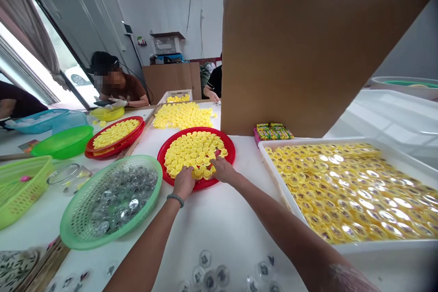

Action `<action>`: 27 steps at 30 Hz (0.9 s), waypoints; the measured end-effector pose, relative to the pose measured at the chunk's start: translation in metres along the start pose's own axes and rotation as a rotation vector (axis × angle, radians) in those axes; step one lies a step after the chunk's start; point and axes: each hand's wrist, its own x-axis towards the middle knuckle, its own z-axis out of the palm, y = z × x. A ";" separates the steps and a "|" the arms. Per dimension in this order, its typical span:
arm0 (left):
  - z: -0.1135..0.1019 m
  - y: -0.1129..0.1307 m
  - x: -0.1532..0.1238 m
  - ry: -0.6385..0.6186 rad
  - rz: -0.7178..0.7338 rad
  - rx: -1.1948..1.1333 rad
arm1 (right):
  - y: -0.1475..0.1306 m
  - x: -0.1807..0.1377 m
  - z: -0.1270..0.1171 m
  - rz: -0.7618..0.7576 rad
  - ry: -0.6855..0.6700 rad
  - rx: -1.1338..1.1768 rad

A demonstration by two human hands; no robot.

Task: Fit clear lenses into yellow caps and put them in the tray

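Note:
A round red tray (pixel 230 148) full of small round yellow plastic pieces (pixel 195 148) lies in front of me. At its near edge my left hand (pixel 184 182) has its fingers bent closed on yellow pieces. Over the right side of the tray, my right hand (pixel 223 169) also closes its fingers on yellow pieces. A few pieces lie between the two hands. Some of the fingertips are hidden. To the left, a pale green mesh basket (pixel 73 230) holds many clear round plastic domes (pixel 125 196).
A white tray (pixel 285 191) of yellow discs with clear tops fills the right. Behind it stands a large cardboard sheet (pixel 294 59). Loose clear domes (pixel 209 278) lie near me. Yellow pieces (pixel 185 115) are heaped farther back. A co-worker (pixel 132 89) sits at the far left.

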 end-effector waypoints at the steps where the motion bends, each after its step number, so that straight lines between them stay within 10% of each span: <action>1: 0.001 -0.002 0.001 -0.011 0.007 -0.001 | 0.000 0.004 0.003 -0.006 -0.024 -0.005; 27: -0.014 0.011 0.009 -0.078 0.050 0.098 | 0.013 0.015 0.005 -0.093 -0.128 -0.035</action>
